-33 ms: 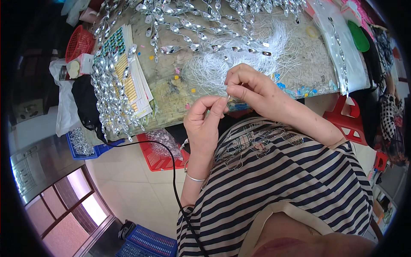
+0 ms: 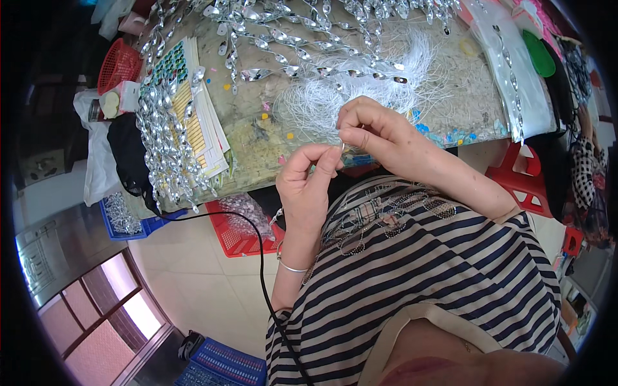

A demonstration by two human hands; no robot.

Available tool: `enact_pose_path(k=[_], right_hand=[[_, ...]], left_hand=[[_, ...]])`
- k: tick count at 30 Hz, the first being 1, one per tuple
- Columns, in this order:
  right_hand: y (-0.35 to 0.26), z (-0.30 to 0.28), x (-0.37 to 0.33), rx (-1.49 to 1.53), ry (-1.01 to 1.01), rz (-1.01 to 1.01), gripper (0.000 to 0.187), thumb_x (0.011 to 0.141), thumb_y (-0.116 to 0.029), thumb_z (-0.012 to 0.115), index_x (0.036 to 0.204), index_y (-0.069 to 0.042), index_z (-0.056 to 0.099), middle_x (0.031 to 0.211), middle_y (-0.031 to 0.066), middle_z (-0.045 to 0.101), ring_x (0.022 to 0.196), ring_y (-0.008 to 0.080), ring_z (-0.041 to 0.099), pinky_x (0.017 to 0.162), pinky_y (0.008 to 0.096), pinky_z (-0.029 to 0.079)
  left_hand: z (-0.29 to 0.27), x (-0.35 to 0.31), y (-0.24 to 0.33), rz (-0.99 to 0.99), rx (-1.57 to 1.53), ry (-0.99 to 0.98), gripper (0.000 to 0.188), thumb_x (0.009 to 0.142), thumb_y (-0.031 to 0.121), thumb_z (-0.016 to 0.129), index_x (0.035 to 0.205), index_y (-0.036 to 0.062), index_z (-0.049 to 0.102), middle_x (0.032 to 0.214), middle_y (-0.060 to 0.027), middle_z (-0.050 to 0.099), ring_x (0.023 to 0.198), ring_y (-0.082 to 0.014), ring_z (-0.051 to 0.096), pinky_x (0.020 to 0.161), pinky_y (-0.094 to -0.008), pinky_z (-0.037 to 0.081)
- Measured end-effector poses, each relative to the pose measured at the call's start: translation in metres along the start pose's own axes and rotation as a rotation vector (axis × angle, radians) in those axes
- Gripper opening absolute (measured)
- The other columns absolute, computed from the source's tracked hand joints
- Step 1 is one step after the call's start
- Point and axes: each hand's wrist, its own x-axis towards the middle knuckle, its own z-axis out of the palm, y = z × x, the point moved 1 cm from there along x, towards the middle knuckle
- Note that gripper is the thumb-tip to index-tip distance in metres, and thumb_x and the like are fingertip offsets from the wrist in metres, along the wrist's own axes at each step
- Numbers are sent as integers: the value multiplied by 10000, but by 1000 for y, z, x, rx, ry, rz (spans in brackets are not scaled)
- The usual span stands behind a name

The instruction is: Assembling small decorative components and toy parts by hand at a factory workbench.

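My left hand (image 2: pixel 308 186) and my right hand (image 2: pixel 376 132) meet in front of my chest at the table's near edge. Both pinch a thin white thread between thumb and forefinger, and the fingertips almost touch. What sits at the pinch is too small to tell. A loose bundle of white thread (image 2: pixel 335 96) lies on the table just beyond my right hand. Strands of silver leaf-shaped beads (image 2: pixel 302 38) spread across the far part of the worn table (image 2: pixel 257 138).
A stack of cards draped with silver bead strands (image 2: pixel 187 122) lies at the table's left end. Under the table stand a red basket (image 2: pixel 235 235) and a blue basket (image 2: pixel 132 222). A black cable (image 2: pixel 261 270) hangs by my left arm. A red stool (image 2: pixel 515 177) is at right.
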Motion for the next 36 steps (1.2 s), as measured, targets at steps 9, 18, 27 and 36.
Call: enact_pose_path(k=[9, 18, 27, 36], right_hand=[[-3, 5, 9, 48, 19, -61, 157, 890, -156, 581, 849, -4, 581, 880, 71, 536, 852, 167, 523, 768, 285, 429], [-11, -7, 7, 42, 71, -42, 95, 909, -92, 551, 941, -21, 606, 942, 43, 532, 884, 115, 522, 777, 249, 430], [-18, -1, -6, -344, 94, -259, 113, 836, -43, 619, 943, -11, 641, 880, 94, 578, 772, 203, 591, 654, 284, 477], [-19, -1, -4, -466, 137, -319, 102, 779, -29, 672, 880, -16, 661, 819, 88, 582, 690, 202, 598, 577, 287, 478]], left_hand=[[-1, 1, -5, -168, -203, -62, 91, 859, 86, 644, 870, -4, 644, 744, -10, 608, 655, -51, 511, 600, -180, 398], [-2, -1, -1, -112, -123, 88, 73, 849, 55, 650, 893, -2, 654, 763, -15, 618, 665, -43, 517, 598, -177, 399], [-2, -2, -4, 44, 138, 56, 67, 847, 21, 634, 892, -27, 643, 809, -30, 622, 723, -68, 550, 666, -200, 439], [1, -1, -8, 209, 325, 56, 67, 832, 0, 627, 893, -26, 635, 809, -64, 629, 701, -96, 567, 639, -219, 450]])
